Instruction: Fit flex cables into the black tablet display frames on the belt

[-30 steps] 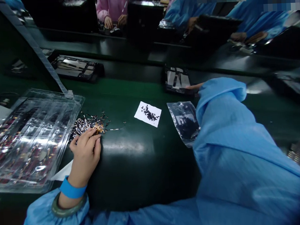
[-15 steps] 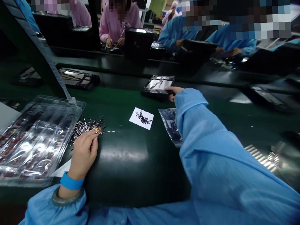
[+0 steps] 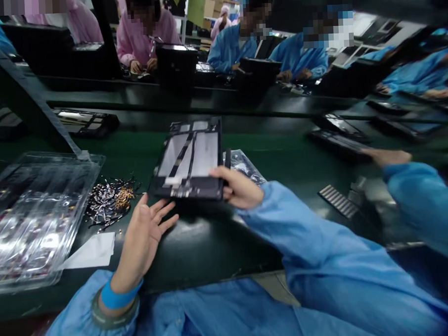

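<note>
An opened tablet (image 3: 205,151), with silvery battery panels and dark ribbon cables showing, is tilted above the bench. My right hand (image 3: 243,187) grips it at its lower right corner, thumb on top. Just below its lower left corner is my left hand (image 3: 148,228), fingers spread and holding nothing. Whether those fingertips touch the tablet I cannot tell. Left of that hand lies a heap of small black and gold cable-like parts (image 3: 108,198). A clear plastic bag (image 3: 242,162) shows partly behind the tablet and my right hand.
A clear plastic tray (image 3: 33,221) of parts stands at left, beside a white paper (image 3: 94,250). Metal strips (image 3: 337,201) lie at right. A co-worker's hand (image 3: 389,157) reaches to stacked tablets (image 3: 337,138). A slanted post (image 3: 45,104) rises at left; people work across the bench.
My right hand has lifted the tablet and brought it nearer. My left hand has left the parts heap, moved right and spread its fingers. The tablet now hides the white square with black bits.
</note>
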{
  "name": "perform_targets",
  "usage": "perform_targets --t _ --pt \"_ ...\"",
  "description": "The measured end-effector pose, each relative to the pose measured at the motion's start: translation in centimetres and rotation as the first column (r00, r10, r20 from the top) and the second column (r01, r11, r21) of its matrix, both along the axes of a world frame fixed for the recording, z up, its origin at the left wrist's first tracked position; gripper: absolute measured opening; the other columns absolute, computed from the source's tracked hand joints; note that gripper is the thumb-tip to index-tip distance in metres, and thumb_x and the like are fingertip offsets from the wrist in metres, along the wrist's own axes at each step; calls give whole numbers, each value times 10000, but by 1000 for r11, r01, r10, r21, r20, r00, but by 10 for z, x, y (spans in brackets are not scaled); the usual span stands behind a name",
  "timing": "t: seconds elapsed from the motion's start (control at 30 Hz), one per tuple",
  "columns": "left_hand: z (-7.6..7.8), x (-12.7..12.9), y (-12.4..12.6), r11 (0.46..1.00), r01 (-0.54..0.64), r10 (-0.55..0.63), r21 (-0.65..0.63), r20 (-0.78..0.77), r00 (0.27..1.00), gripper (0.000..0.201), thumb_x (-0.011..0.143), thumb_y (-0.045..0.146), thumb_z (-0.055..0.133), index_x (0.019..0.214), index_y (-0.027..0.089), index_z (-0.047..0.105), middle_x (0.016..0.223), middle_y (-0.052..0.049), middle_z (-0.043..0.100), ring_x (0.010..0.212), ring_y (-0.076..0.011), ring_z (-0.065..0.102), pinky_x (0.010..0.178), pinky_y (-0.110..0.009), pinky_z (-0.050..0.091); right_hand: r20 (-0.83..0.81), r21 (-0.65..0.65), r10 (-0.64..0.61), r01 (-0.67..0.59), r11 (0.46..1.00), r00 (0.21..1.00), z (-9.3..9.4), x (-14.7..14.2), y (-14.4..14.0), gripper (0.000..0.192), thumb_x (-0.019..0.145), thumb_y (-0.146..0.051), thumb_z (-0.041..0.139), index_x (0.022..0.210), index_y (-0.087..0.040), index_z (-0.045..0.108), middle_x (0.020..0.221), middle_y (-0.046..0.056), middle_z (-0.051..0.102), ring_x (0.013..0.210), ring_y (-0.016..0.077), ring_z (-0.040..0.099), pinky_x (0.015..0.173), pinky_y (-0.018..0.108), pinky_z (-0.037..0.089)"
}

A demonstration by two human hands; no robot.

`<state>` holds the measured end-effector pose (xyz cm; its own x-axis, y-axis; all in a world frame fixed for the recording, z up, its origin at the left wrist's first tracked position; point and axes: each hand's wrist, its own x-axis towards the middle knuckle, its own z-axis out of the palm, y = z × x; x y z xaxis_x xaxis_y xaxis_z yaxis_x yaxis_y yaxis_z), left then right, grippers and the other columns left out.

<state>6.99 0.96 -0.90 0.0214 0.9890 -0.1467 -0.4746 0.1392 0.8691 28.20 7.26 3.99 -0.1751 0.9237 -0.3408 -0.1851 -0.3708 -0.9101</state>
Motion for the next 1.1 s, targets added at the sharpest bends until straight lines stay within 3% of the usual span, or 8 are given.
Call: perform_targets --t 0.1,0.23,0.33,0.4,0.47,0.63,0.83,1.1 --pt "1 4 -5 977 -204 204 -55 -15 979 468 706 494 780 1030 207 602 987 -27 698 853 -164 678 773 -310 588 38 84 249 -251 964 968 -21 2 -42 413 686 -507 763 684 -181 510 465 -97 424 375 26 289 373 170 245" --pt "3 -29 -7 946 -281 255 -161 -163 953 411 615 409 813 918 188 645 795 3 700 697 -167 660 649 -259 574 300 230 539 -608 760 787 -23 57 -70 421 781 -558 691 745 -139 684 692 51 673 643 121 592 610 242 459" --pt "11 -51 -7 957 -157 88 -244 -272 958 487 623 400 788 1043 186 665 821 -16 719 667 -182 657 586 -259 556 113 309 52 -85 947 992 -26 106 -84 339 825 -482 674 650 -194 644 685 6 652 508 73 490 465 202 388" --pt "13 -54 -4 957 -33 -76 -289 -357 931 561 633 436 786 1121 188 663 847 -27 725 659 -173 649 548 -231 530 -63 302 -334 337 892 940 -33 128 -90 331 794 -469 699 612 -209 604 761 -3 673 557 75 537 482 193 429" --pt "13 -50 0 959 23 -161 -284 -475 865 642 605 510 804 1146 193 666 856 -26 721 684 -164 640 544 -204 511 -119 299 -517 527 795 848 -46 139 -92 389 754 -560 701 617 -210 602 830 13 703 641 97 608 535 206 487" --pt "0 -45 14 974 -97 -76 -207 -693 717 915 457 659 811 1259 261 622 946 -19 706 688 -160 607 530 -219 496 8 316 -690 653 688 723 -82 142 -83 617 634 -814 623 662 -200 577 641 17 667 459 85 551 414 204 450" --pt "-12 -57 19 987 -160 78 -4 -862 501 747 693 491 678 1403 361 486 1283 -32 627 1074 -258 613 891 -391 527 119 370 -704 626 686 701 -100 141 -67 563 483 -554 872 834 -207 599 806 -9 694 725 130 694 710 284 599" --pt "-30 -56 19 877 287 367 386 -923 120 708 808 632 477 1157 49 677 1143 -233 623 1139 -372 573 1006 -541 467 243 480 -731 576 662 637 -116 143 -47 442 588 -516 819 807 -210 587 753 -24 636 703 138 660 714 320 586"
